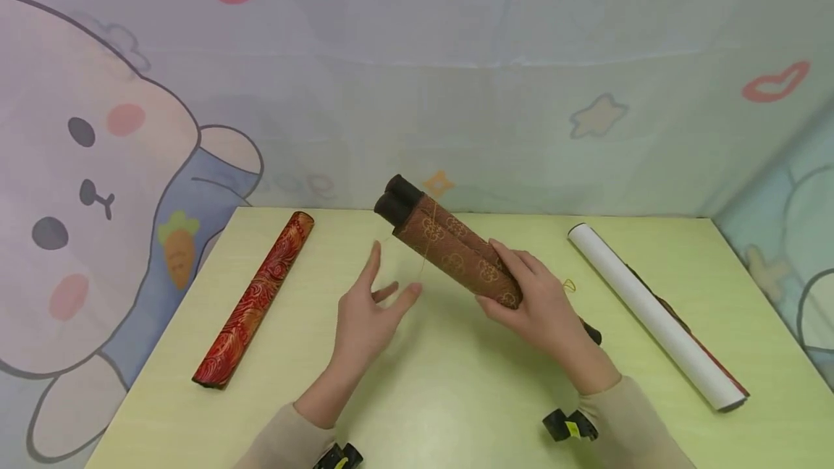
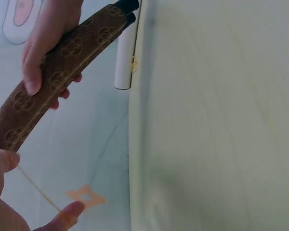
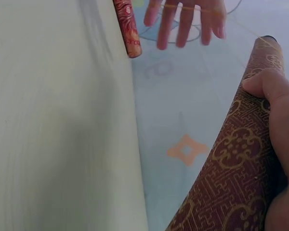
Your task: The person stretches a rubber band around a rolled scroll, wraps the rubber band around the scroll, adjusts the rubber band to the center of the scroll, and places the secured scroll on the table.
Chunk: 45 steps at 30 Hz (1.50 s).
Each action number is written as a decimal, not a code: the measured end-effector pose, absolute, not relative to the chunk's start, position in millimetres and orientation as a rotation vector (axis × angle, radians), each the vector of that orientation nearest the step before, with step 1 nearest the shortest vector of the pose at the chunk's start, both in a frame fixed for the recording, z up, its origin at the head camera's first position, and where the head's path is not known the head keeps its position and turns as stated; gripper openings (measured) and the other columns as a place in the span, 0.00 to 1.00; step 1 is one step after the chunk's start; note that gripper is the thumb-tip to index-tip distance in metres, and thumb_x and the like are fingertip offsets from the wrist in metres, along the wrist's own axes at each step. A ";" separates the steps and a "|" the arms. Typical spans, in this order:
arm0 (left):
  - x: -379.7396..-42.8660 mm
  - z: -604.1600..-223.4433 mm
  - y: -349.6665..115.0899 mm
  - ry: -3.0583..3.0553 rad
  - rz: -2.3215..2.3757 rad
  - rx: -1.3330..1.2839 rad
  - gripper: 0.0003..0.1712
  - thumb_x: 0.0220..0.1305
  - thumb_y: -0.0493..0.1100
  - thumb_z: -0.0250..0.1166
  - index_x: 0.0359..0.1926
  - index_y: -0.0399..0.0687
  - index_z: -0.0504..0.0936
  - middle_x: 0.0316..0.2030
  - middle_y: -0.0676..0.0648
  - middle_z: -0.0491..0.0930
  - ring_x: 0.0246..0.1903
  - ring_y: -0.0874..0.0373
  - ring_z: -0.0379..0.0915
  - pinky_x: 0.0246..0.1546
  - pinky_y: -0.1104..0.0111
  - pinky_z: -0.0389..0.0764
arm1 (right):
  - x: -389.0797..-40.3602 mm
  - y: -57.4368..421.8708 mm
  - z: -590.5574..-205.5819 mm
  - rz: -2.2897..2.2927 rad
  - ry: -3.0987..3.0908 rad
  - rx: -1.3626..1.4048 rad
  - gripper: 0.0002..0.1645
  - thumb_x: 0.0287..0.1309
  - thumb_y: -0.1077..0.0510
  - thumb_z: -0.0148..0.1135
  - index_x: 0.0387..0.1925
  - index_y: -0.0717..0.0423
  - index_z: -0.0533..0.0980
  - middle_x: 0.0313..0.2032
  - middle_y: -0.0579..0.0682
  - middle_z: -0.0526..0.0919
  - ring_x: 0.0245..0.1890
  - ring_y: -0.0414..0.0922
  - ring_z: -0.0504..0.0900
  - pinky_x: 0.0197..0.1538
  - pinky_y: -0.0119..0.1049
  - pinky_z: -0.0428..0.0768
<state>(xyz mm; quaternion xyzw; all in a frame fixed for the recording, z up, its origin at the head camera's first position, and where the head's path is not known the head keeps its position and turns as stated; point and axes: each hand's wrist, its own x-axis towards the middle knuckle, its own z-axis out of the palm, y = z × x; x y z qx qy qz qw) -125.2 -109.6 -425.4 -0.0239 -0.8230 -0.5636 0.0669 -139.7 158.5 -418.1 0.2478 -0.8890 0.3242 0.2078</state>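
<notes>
A brown brocade scroll (image 1: 456, 252) with gold flower patterns is rolled from both ends into two parallel rolls with black knobs. My right hand (image 1: 537, 299) grips its lower half, holding it tilted above the table. A thin yellowish cord (image 2: 38, 188) runs from the scroll's upper end to my left hand (image 1: 371, 317). The left thumb and forefinger are spread, and the cord stretches across the gap between them. In the right wrist view, the left fingers (image 3: 185, 26) hang fairly straight with the cord across them. The right palm hides part of the scroll.
A red and gold patterned roll (image 1: 260, 302) lies slanted on the pale yellow table (image 1: 449, 411) at left. At right lies a white roll (image 1: 651, 317) with a red edge. A cartoon-printed cloth (image 1: 417, 93) hangs behind the table's far edge.
</notes>
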 end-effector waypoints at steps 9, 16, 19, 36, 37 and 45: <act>-129.7 -435.0 -95.7 -2.180 -0.980 -0.332 0.65 0.68 0.47 0.77 0.88 0.64 0.40 0.87 0.43 0.40 0.65 0.43 0.79 0.21 0.61 0.84 | -140.9 149.8 -417.7 1.142 -2.575 0.650 0.45 0.67 0.51 0.74 0.80 0.53 0.66 0.63 0.59 0.81 0.55 0.55 0.84 0.51 0.56 0.84; -154.5 -423.1 -113.3 -1.785 -0.399 -0.538 0.41 0.77 0.41 0.68 0.83 0.70 0.63 0.82 0.43 0.59 0.58 0.43 0.84 0.09 0.67 0.63 | -138.4 152.0 -410.3 1.085 -2.626 0.673 0.45 0.67 0.50 0.73 0.80 0.51 0.66 0.62 0.58 0.81 0.53 0.55 0.84 0.49 0.54 0.84; -164.3 -409.4 -124.3 -1.628 -0.242 -0.632 0.38 0.75 0.33 0.66 0.79 0.68 0.71 0.80 0.45 0.64 0.60 0.42 0.84 0.10 0.67 0.57 | -136.8 153.7 -405.6 1.026 -2.643 0.687 0.46 0.66 0.49 0.74 0.80 0.52 0.67 0.60 0.58 0.82 0.51 0.54 0.84 0.48 0.53 0.85; -167.0 -373.4 -125.1 -1.372 -0.246 -0.722 0.18 0.69 0.34 0.73 0.58 0.46 0.90 0.66 0.44 0.82 0.51 0.41 0.88 0.11 0.70 0.47 | -134.0 149.5 -400.1 0.885 -2.618 0.706 0.47 0.61 0.49 0.76 0.78 0.53 0.69 0.59 0.58 0.83 0.49 0.53 0.85 0.46 0.52 0.85; -167.4 -373.3 -124.8 -1.380 -0.262 -0.702 0.18 0.69 0.39 0.75 0.59 0.46 0.90 0.65 0.43 0.83 0.53 0.41 0.88 0.10 0.69 0.50 | -133.7 149.8 -400.4 0.871 -2.618 0.706 0.47 0.61 0.49 0.76 0.78 0.52 0.69 0.59 0.58 0.82 0.49 0.53 0.84 0.46 0.52 0.85; -162.0 -388.4 -123.2 -1.674 -0.718 -0.569 0.43 0.62 0.62 0.79 0.71 0.46 0.81 0.71 0.39 0.76 0.67 0.42 0.78 0.55 0.63 0.86 | -134.4 155.4 -401.9 0.772 -2.565 0.716 0.48 0.56 0.51 0.78 0.77 0.55 0.71 0.57 0.61 0.83 0.49 0.56 0.85 0.45 0.54 0.87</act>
